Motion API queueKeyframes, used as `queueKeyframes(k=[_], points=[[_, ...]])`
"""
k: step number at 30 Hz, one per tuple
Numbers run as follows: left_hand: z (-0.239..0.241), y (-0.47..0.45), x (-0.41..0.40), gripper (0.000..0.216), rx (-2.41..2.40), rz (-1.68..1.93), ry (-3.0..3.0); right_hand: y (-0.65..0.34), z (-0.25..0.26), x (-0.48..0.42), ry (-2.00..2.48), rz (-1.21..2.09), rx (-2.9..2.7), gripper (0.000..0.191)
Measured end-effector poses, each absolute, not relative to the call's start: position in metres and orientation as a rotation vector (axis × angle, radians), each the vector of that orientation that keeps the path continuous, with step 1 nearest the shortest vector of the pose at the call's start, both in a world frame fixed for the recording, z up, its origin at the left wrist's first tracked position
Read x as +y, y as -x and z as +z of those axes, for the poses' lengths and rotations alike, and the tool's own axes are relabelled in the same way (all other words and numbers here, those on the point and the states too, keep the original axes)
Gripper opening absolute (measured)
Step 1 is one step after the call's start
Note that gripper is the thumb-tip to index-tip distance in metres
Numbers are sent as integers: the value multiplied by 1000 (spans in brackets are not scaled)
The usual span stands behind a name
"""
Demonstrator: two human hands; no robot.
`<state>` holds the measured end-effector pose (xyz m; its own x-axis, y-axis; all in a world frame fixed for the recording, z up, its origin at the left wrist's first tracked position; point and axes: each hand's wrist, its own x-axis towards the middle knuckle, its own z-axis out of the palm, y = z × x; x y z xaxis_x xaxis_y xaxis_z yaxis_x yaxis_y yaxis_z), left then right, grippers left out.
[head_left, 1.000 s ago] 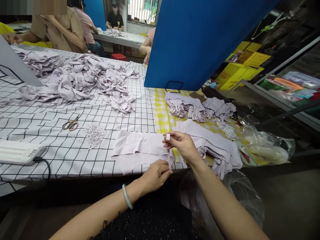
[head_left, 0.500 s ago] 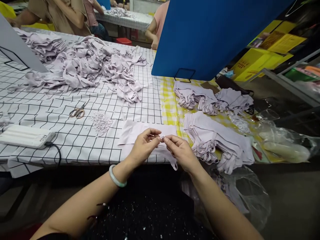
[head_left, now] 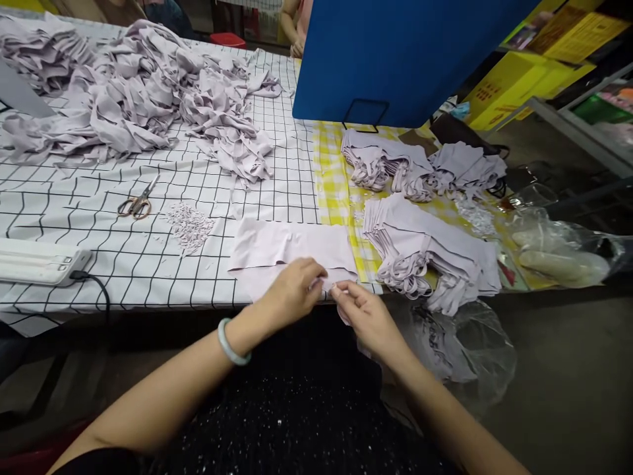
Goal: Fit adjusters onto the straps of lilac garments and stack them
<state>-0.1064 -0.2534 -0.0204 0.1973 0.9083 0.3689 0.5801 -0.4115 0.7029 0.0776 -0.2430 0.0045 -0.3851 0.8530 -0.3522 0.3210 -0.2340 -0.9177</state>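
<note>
A flat pale lilac fabric piece (head_left: 297, 241) lies at the table's front edge, one layer over another. My left hand (head_left: 297, 290) rests over its lower part with fingers curled; what the fingertips hold, if anything, is hidden. Just to the right, my right hand (head_left: 363, 313) is closed in a pinch, thumb against forefinger. Something small and pale shows at those fingertips, too small to name. Part of the lilac fabric hangs below the table edge behind the right fingers. A small gap separates the two hands.
Scissors (head_left: 134, 206) and a heap of small pale bits (head_left: 188, 227) lie left. Behind is a large lilac fabric pile (head_left: 148, 99). Stacked lilac pieces (head_left: 430, 244) sit right on yellow checked cloth (head_left: 326, 178), before a blue panel (head_left: 376, 59). A white power bank (head_left: 39, 260) has a cable.
My hands have come down toward the table edge and moved slightly apart; before, their fingertips met around a tiny item above the fabric. The view has tilted downward.
</note>
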Motion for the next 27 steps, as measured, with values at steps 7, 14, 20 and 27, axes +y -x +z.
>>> queueKeyframes(k=[7,14,20,27], points=[[-39,135,-202,13,1470,639,-2335,-43,1,-203,1548,1902,-1135,22],[-35,140,-199,16,1429,901,-1932,-26,-5,-195,1591,1884,-1014,18],[-29,141,-194,12,1430,926,-1723,-16,-7,-186,1629,1782,-887,18],[-32,138,-193,13,1439,962,-1680,-13,-6,-185,1647,1753,-863,18]])
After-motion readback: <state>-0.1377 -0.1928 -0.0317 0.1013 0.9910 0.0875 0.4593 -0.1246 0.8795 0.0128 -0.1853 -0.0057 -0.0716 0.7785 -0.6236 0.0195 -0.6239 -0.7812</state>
